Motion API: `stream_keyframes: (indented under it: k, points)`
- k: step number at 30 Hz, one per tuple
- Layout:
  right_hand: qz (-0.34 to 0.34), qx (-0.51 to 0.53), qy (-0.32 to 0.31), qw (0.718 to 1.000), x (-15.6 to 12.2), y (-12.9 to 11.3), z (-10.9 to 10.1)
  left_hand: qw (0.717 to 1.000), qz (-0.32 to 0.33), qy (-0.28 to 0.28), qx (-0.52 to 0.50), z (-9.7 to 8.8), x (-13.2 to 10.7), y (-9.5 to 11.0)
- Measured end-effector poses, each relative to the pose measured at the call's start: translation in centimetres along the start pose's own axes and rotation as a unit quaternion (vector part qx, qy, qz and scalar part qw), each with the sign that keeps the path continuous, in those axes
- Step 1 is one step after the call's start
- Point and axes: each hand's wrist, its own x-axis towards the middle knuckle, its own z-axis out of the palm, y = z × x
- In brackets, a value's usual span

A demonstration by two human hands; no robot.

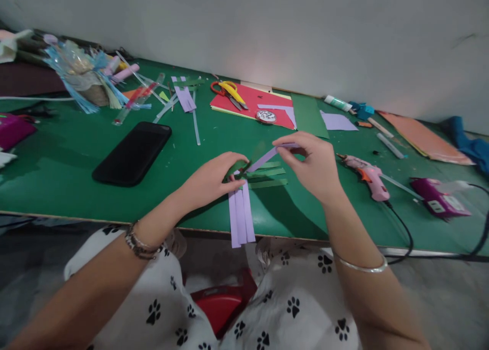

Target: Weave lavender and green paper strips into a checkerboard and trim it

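Observation:
My left hand (214, 179) presses its closed fingertips on the crossing of purple paper strips (240, 215) and green paper strips (267, 174) on the green table (57, 161). The purple strips hang over the table's front edge. My right hand (313, 164) pinches the end of one lilac strip (267, 156), lifted and slanting up from the crossing toward the right.
A black phone (132, 153) lies to the left. A pink glue gun (367, 176) with its cord lies to the right, next to a purple power block (439, 197). Scissors (229, 92) rest on red paper (263, 108) at the back, with loose strips and craft clutter.

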Motion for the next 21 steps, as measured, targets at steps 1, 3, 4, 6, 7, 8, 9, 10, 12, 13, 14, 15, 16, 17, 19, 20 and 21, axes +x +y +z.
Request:
stream_keyframes:
  k: [1,3,4,6,7,8,9,10,12,13,14,15,16,17,19,20,21]
  points:
    - [0.000,-0.002,-0.006,1.000,0.4,0.0,-0.1,1.000,0.021,-0.014,0.009,0.1,-0.1,0.0]
    - [0.000,-0.002,-0.022,1.000,1.1,0.2,-0.2,0.997,0.052,-0.041,0.037,0.2,-0.1,-0.1]
    - [0.000,-0.001,-0.033,0.999,1.5,0.3,-0.3,0.995,0.061,-0.053,0.055,0.2,-0.2,-0.1]
    - [0.000,0.004,-0.065,0.998,2.3,0.7,-0.4,0.991,0.071,-0.073,0.092,0.2,-0.2,-0.1]
    - [0.001,0.007,-0.085,0.996,2.7,1.0,-0.5,0.988,0.077,-0.081,0.108,0.3,-0.2,-0.1]
    - [0.004,0.009,-0.105,0.994,3.2,1.2,-0.6,0.985,0.084,-0.087,0.123,0.3,-0.1,-0.1]
    - [0.007,0.011,-0.122,0.992,3.5,1.4,-0.6,0.982,0.092,-0.092,0.135,0.3,-0.1,-0.1]
    - [0.009,0.011,-0.137,0.990,3.9,1.5,-0.7,0.979,0.100,-0.096,0.147,0.4,-0.1,-0.1]
    - [0.007,0.006,-0.158,0.987,4.6,1.4,-0.8,0.974,0.114,-0.102,0.165,0.5,0.0,-0.2]
    - [0.002,0.002,-0.165,0.986,4.8,1.3,-0.9,0.972,0.120,-0.105,0.170,0.5,0.0,-0.3]
    - [-0.005,-0.002,-0.170,0.985,4.9,1.0,-0.9,0.971,0.126,-0.108,0.173,0.4,0.0,-0.4]
    - [-0.014,-0.004,-0.174,0.985,5.0,0.7,-0.9,0.970,0.132,-0.109,0.171,0.3,0.0,-0.4]
    - [-0.024,-0.005,-0.175,0.984,4.9,0.3,-0.9,0.971,0.137,-0.105,0.166,0.2,0.0,-0.5]
    - [-0.033,-0.003,-0.175,0.984,4.7,-0.1,-0.9,0.973,0.137,-0.093,0.159,0.0,0.0,-0.6]
    - [-0.047,0.010,-0.180,0.983,3.9,-0.8,-0.8,0.980,0.126,-0.058,0.145,-0.4,-0.1,-0.8]
    - [-0.052,0.018,-0.185,0.981,3.4,-1.0,-0.7,0.983,0.116,-0.045,0.138,-0.6,-0.1,-0.9]
    - [-0.057,0.026,-0.191,0.980,2.9,-1.2,-0.6,0.985,0.105,-0.039,0.133,-0.8,-0.2,-0.9]
